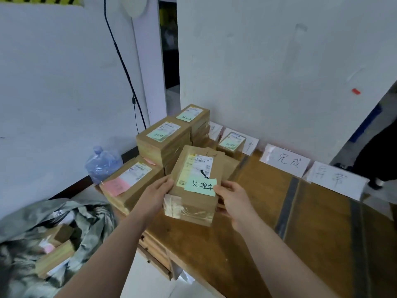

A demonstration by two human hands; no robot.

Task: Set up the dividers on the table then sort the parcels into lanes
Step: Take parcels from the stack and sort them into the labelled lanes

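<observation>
I hold a brown cardboard parcel (pixel 193 190) with a green sticky note above the wooden table (pixel 322 222). My left hand (pixel 156 194) grips its left side and my right hand (pixel 234 201) grips its right side. Behind it stand stacks of similar parcels (pixel 163 140) with green labels, and a parcel with a pink note (pixel 129 181) lies at the table's left corner. Dark tape strips (pixel 286 207) run across the table as lane dividers. White handwritten lane signs (pixel 285 162) lean against the wall.
A grey sack (pixel 43 244) with more parcels sits low at the left. A blue plastic water bottle (pixel 103 162) stands by the left wall. A black cable (pixel 126 74) hangs down that wall. A person in dark clothes (pixel 378 155) is at the right edge.
</observation>
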